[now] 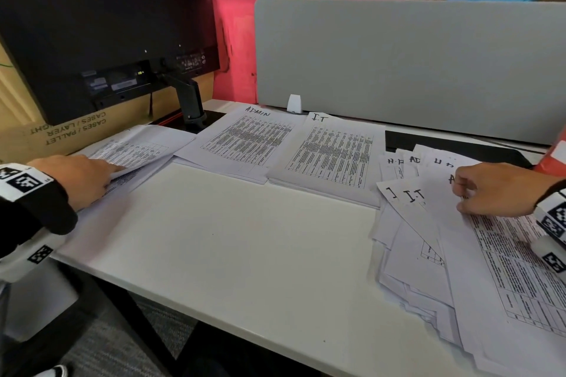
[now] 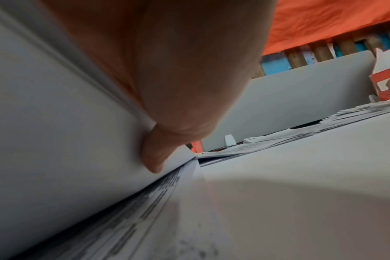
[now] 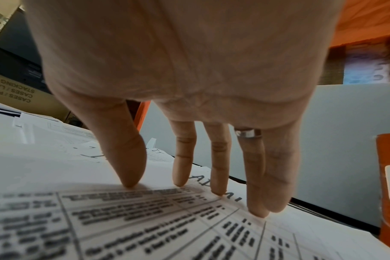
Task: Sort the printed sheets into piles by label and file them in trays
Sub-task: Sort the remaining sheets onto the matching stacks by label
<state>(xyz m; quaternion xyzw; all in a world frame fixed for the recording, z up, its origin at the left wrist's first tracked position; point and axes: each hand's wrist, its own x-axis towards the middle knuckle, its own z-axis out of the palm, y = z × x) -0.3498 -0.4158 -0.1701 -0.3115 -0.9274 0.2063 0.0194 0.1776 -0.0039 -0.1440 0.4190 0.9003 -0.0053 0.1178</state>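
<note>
Currently the right hand [image 1: 493, 190] presses straight fingers [image 3: 218, 168] on the ADMIN-labelled sheet [image 3: 189, 219]; the ADMIN pile [image 1: 245, 139] lies leftward across the table [image 1: 245, 239]. Left hand [image 1: 81, 179] pinches another pile's sheets [image 2: 56, 149].

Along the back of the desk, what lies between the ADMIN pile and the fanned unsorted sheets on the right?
One pile, the I.T pile, lies between the ADMIN pile and the fanned sheets, per the head view.
</note>
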